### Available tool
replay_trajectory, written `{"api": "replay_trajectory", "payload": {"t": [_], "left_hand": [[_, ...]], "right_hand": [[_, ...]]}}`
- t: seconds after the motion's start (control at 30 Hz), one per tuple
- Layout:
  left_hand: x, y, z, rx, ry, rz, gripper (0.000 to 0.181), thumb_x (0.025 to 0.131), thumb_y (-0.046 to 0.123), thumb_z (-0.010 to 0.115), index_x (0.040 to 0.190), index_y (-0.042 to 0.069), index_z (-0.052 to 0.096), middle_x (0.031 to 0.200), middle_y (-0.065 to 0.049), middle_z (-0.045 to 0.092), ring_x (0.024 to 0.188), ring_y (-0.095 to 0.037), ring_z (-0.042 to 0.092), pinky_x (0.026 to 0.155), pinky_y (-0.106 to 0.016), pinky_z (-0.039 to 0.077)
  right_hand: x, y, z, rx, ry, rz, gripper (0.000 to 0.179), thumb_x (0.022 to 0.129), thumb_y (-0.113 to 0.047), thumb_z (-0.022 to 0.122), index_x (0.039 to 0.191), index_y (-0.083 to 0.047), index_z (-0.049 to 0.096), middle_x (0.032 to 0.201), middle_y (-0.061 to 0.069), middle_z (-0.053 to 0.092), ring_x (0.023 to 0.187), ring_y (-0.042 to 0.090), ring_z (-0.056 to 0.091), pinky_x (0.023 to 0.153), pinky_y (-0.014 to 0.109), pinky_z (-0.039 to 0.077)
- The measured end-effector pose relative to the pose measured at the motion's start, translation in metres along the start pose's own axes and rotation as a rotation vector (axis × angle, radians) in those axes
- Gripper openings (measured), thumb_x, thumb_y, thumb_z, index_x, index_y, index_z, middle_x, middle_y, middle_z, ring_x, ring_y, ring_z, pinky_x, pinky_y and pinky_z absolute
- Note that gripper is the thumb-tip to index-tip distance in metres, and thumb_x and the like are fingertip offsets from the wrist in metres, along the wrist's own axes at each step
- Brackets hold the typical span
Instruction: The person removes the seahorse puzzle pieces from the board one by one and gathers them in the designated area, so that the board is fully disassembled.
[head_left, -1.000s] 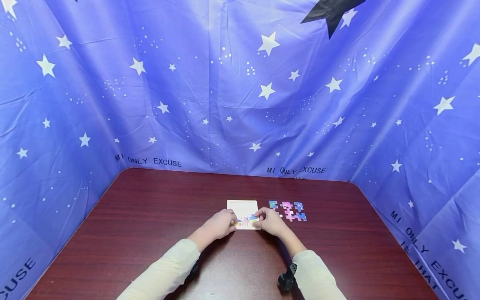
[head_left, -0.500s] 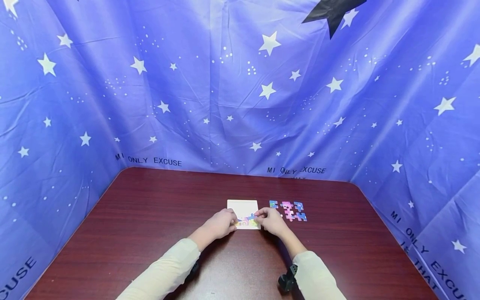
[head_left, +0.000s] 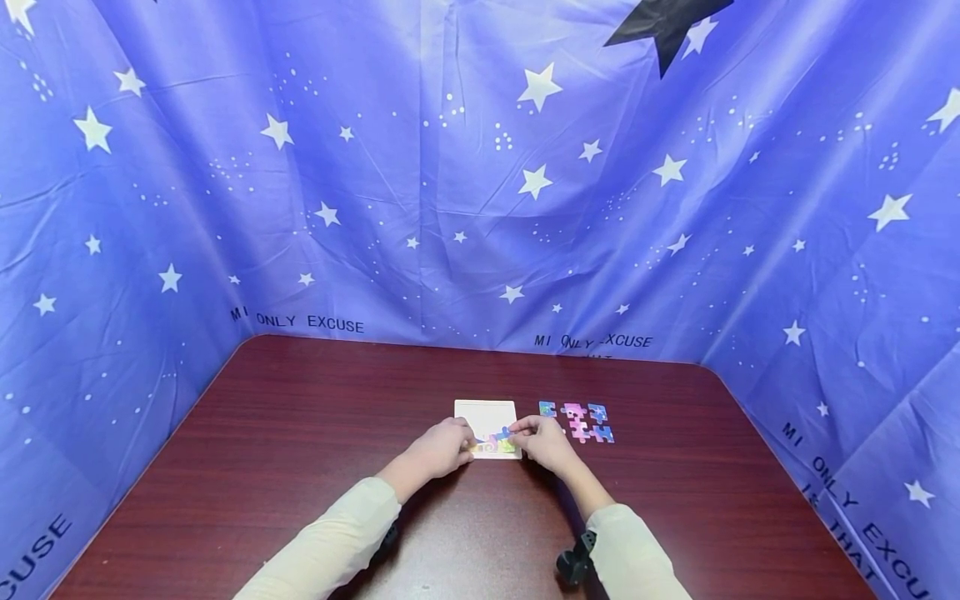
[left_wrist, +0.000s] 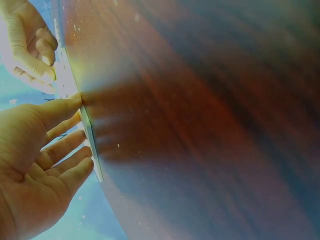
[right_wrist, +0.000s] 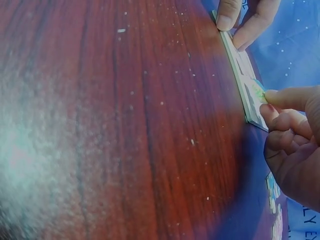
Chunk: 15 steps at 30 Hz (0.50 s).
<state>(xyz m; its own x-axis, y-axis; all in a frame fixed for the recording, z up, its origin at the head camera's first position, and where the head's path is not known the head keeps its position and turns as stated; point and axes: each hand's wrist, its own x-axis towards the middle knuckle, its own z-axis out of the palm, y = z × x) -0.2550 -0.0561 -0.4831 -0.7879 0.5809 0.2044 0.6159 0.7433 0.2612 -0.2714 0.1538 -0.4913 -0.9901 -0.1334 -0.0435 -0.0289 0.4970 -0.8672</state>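
A white jigsaw puzzle tray point(head_left: 483, 412) lies on the table, with colourful pieces point(head_left: 491, 442) along its near side. My left hand point(head_left: 441, 447) grips the left part of the tray, thumb at the near edge and fingers along the side, as the left wrist view shows. At the tray's right end my right hand point(head_left: 547, 444) pinches a green and blue puzzle piece point(right_wrist: 258, 90) between thumb and forefinger. That piece is down at the tray's surface, partly hidden by the fingertips.
Several loose pink and blue puzzle pieces point(head_left: 577, 429) lie right of the tray, some partly hidden behind the right hand. The dark red wooden table point(head_left: 300, 400) meets a blue star-patterned curtain point(head_left: 420, 208) at the back and both sides.
The right fingers have shifted slightly at the tray's right end, and more of the green piece shows there now. The left hand and the tray have stayed put.
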Motion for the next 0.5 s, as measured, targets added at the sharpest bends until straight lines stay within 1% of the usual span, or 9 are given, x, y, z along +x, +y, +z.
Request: {"api": "replay_trajectory", "payload": {"t": [0.17, 0.4, 0.5], "left_hand": [[0.0003, 0.0000, -0.0007, -0.003, -0.005, -0.002, 0.009, 0.079, 0.017, 0.072, 0.083, 0.009, 0.069, 0.085, 0.001, 0.061, 0.085, -0.017, 0.059, 0.078, -0.026, 0.050], [0.0010, 0.0008, -0.0010, 0.001, -0.021, -0.011, 0.010, 0.079, 0.016, 0.073, 0.084, 0.009, 0.069, 0.086, 0.000, 0.061, 0.084, -0.016, 0.059, 0.077, -0.025, 0.050], [0.0011, 0.0010, -0.0008, 0.003, -0.029, -0.016, 0.010, 0.079, 0.016, 0.073, 0.084, 0.009, 0.068, 0.086, 0.000, 0.061, 0.084, -0.016, 0.058, 0.077, -0.025, 0.050]], "right_hand": [[-0.0011, 0.0001, -0.0019, 0.018, 0.000, 0.001, 0.011, 0.078, -0.005, 0.069, 0.088, 0.001, 0.069, 0.062, -0.002, 0.057, 0.046, 0.009, 0.043, 0.043, 0.021, 0.036], [-0.0013, 0.0021, -0.0039, 0.057, -0.007, -0.005, 0.011, 0.080, -0.004, 0.068, 0.089, 0.002, 0.068, 0.059, -0.001, 0.053, 0.046, 0.010, 0.042, 0.043, 0.021, 0.035], [-0.0006, 0.0033, -0.0048, 0.070, -0.005, -0.003, 0.012, 0.080, -0.004, 0.068, 0.090, 0.003, 0.068, 0.060, 0.000, 0.054, 0.046, 0.009, 0.042, 0.042, 0.021, 0.034]]}}
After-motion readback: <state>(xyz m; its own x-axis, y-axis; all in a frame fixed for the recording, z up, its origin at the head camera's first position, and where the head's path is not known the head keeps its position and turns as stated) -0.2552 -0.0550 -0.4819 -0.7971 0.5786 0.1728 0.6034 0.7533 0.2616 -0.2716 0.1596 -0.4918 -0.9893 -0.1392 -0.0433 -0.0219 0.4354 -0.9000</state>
